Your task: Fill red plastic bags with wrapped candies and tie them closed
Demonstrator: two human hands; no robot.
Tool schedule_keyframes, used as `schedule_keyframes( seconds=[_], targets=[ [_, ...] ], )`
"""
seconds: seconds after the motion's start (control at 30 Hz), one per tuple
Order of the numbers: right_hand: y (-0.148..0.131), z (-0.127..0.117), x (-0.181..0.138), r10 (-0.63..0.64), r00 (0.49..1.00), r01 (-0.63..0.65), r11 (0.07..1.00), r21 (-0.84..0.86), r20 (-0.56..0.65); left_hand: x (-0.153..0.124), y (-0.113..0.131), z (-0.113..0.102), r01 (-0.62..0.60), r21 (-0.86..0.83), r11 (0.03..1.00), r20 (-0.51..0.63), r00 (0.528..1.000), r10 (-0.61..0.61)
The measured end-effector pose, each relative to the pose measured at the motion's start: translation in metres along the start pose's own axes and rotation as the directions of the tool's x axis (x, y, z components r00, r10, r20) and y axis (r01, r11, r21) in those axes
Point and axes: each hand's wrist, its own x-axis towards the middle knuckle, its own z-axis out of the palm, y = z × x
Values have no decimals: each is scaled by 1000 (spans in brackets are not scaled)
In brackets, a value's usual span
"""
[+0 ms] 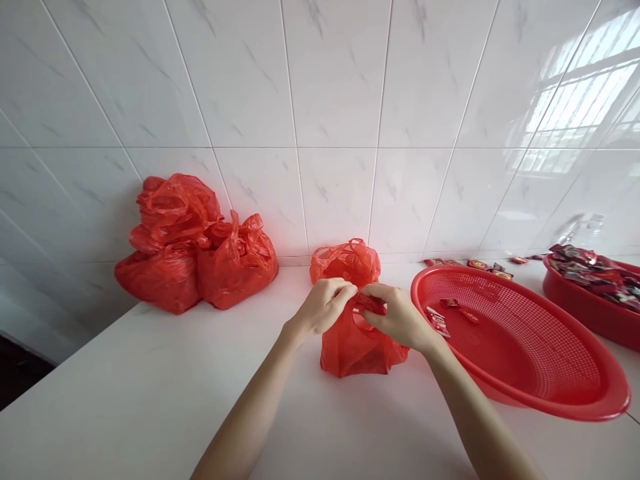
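A red plastic bag (357, 343) stands on the white counter in front of me, its upper part gathered between my hands. My left hand (327, 303) pinches the bag's top from the left. From the right, my right hand (393, 310) pinches the same gathered plastic, its fingertips close to the left ones. Part of the plastic between the fingers is hidden. Just behind my hands, a puffed-up piece of red plastic (347, 260) rises near the wall; I cannot tell whether it belongs to the same bag.
Several filled red bags (175, 273) are piled against the tiled wall at the left. To the right, a red perforated basket (525, 347) holds a few wrapped packets. Beyond it, a red basin (575, 303) is heaped with packets. More packets (477, 265) lie along the wall.
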Motion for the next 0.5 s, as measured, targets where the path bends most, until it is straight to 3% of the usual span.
schedule_keyframes(
  seconds=[0.13,0.27,0.5],
  targets=[
    [1,-2,0,-38,998,36,998,-43,-54,1,-1,0,64,-86,994,123,991,-53],
    [4,-2,2,-61,996,59,998,-33,-60,4,-6,1,155,-295,943,254,964,-79],
    [7,-1,3,-84,994,81,996,-48,-64,12,-16,8,341,-652,677,243,940,-240]
  ],
)
